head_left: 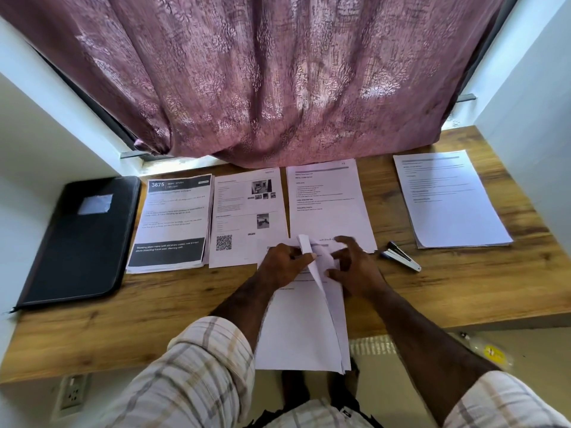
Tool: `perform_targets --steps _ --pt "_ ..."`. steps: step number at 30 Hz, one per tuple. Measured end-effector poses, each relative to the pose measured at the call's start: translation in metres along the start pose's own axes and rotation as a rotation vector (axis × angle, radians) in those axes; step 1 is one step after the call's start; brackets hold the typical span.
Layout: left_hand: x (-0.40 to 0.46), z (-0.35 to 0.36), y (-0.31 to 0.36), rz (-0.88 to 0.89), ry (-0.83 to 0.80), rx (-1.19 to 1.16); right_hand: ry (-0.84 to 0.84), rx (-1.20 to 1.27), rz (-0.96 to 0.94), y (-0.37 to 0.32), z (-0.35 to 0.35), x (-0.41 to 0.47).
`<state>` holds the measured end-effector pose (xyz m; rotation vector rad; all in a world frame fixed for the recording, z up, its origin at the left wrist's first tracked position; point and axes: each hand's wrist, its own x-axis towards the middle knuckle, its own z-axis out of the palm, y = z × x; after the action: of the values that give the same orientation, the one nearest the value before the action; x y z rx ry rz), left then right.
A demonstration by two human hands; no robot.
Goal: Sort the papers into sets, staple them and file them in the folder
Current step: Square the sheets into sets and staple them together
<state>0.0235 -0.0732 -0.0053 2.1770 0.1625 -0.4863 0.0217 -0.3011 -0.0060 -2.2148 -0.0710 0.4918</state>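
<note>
Wooden desk (463, 291) set below a window with a drawn purple curtain (272, 81).

A loose stack (296, 332) of white sheets lies at the near desk edge, centre, its near end overhanging the edge. Left hand (282, 264) rests on the far end of the stack, thumb and fingers pinching a lifted sheet (309, 254) that stands curled upward. Right hand (355, 267) is just beside it, fingers bent around the same lifted sheet from the right; grip on both sides is closed on paper, though how many sheets are taken cannot be told.

Four sorted piles lie in a row along the far side of the desk. Leftmost pile (173, 223) has black header and footer bands and the number 3675. Second pile (247, 217) carries small photos and a QR code. Third pile (327, 205) is text only, its near edge partly under the hands. Fourth pile (448, 199) lies well apart at the right, tilted.

Stapler (401, 256) lies on the desk between the third and fourth piles, near the right hand, not touched.

Black folder (83, 239) lies closed at the far left, just beside the leftmost pile.
</note>
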Motion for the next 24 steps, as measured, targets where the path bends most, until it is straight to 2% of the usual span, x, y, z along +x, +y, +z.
perform_targets --steps 2,7,14,24 --pt "-0.001 0.0 0.002 -0.017 -0.002 -0.023 0.042 0.246 0.081 -0.002 -0.006 -0.004" --pt "0.0 0.002 0.001 -0.016 -0.001 -0.037 0.072 0.352 0.166 -0.008 -0.009 -0.006" --pt "-0.005 -0.001 0.009 -0.013 0.008 -0.064 0.179 0.307 0.225 -0.014 0.008 0.0" --pt "-0.004 0.003 0.012 -0.019 0.056 -0.082 0.034 0.302 0.17 -0.019 0.006 0.002"
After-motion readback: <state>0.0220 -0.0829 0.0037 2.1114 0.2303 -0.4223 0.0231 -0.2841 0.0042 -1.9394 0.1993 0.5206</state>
